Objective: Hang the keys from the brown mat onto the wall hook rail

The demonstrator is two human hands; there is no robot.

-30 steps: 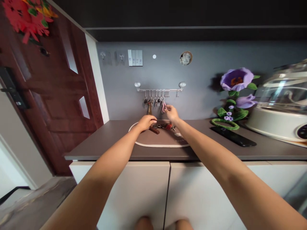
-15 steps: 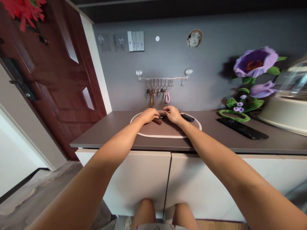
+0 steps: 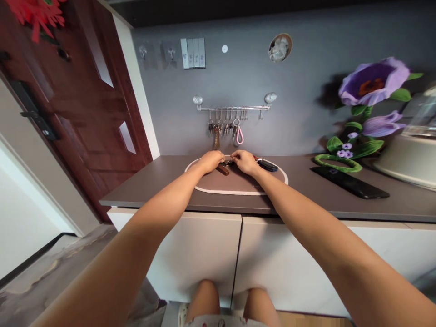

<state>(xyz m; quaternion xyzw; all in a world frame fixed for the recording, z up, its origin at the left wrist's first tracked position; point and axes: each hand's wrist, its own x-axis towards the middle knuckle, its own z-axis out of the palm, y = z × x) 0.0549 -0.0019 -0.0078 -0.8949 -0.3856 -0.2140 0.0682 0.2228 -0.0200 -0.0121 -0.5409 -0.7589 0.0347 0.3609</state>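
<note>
This is the entryway of a home. Beyond the left hand (image 3: 211, 161) stands a dark red wooden door (image 3: 81, 113) with a black electronic lock (image 3: 34, 111). Ahead of the right hand (image 3: 244, 162), a metal rail (image 3: 233, 108) on the grey wall carries hanging keys (image 3: 221, 128). White cabinet doors (image 3: 194, 254) sit below the counter (image 3: 153, 181) under both hands, and a large artificial purple flower (image 3: 373, 84) decorates the wall to their right.

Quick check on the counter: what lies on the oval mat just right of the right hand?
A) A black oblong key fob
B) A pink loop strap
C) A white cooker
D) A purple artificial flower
A: the black oblong key fob lies on the white-edged brown oval mat, beside the right hand.
</note>
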